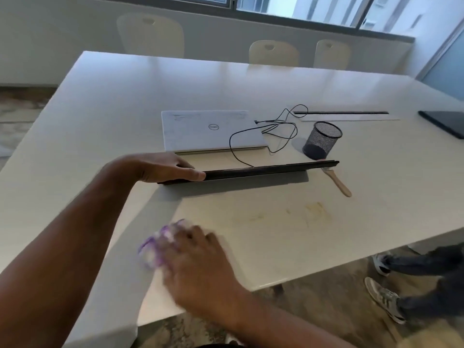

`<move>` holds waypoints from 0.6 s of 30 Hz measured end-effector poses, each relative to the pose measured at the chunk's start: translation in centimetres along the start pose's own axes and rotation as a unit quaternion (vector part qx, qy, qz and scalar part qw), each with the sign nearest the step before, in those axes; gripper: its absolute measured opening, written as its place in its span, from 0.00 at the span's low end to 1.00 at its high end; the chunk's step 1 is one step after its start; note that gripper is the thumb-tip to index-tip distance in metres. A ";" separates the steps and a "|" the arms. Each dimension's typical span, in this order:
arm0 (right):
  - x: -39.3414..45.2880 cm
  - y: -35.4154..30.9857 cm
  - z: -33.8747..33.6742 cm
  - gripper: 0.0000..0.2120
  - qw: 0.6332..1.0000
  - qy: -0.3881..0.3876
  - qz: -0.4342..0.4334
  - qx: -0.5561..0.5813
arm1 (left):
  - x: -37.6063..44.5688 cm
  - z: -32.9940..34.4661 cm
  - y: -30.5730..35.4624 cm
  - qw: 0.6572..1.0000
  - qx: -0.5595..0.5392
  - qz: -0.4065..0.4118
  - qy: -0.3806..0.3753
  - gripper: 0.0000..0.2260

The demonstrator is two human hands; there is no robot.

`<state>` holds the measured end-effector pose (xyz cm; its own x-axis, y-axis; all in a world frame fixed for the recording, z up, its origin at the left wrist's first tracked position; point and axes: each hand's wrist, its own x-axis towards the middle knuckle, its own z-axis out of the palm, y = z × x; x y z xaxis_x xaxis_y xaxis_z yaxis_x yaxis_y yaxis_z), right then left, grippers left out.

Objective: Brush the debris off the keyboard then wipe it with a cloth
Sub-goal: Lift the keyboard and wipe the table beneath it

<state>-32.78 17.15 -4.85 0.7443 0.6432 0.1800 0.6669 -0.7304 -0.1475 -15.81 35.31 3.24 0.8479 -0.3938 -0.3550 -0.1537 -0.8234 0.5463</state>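
The black keyboard (266,169) stands tipped up on its long edge across the middle of the white table (125,96). My left hand (165,168) grips its left end, thumb along the top edge. A wooden-handled brush (336,180) lies on the table just past the keyboard's right end. My right hand (198,257) is near the table's front edge, blurred, its fingers curled on a white and purple cloth (153,249) that rests against the table.
A closed white laptop (206,130) lies behind the keyboard, with a black cable (273,133) looping over it. A black mesh pen cup (322,143) stands at the right. A dark device (444,121) lies far right. Yellowish smears (313,209) mark the table. Another person's feet (384,295) are at the lower right.
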 end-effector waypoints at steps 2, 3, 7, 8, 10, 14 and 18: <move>-0.3 3.6 -0.3 0.24 0.996 0.016 0.071 -0.051 | -0.1 -0.1 0.0 1.000 -0.001 -0.015 0.001 0.32; -0.9 5.8 -0.5 0.23 0.991 0.021 0.113 -0.075 | -0.2 -0.1 0.0 1.000 0.002 -0.023 0.002 0.33; -5.4 14.9 -2.2 0.25 0.946 0.034 0.306 -0.105 | -0.5 -0.4 0.3 0.999 0.016 -0.033 0.004 0.40; -6.3 16.5 -2.7 0.26 0.934 0.041 0.339 -0.104 | -0.4 -0.5 0.4 0.999 0.018 -0.036 0.003 0.40; -6.9 17.6 -3.2 0.26 0.919 0.076 0.376 -0.093 | -0.4 -0.5 0.5 0.999 0.023 -0.041 0.005 0.37; -3.1 10.9 -2.5 0.24 0.955 0.144 0.257 -0.038 | -0.6 -0.6 0.7 0.999 0.032 -0.041 0.015 0.26; 0.4 -0.4 0.0 0.20 0.994 0.107 0.016 0.017 | -0.7 -0.7 0.9 0.998 0.027 -0.045 0.015 0.36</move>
<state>-32.70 17.68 -4.69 0.7428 0.5533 0.3771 0.6465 -0.7392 -0.1887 -16.21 35.11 4.52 0.8738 -0.3052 -0.3786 -0.1024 -0.8766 0.4702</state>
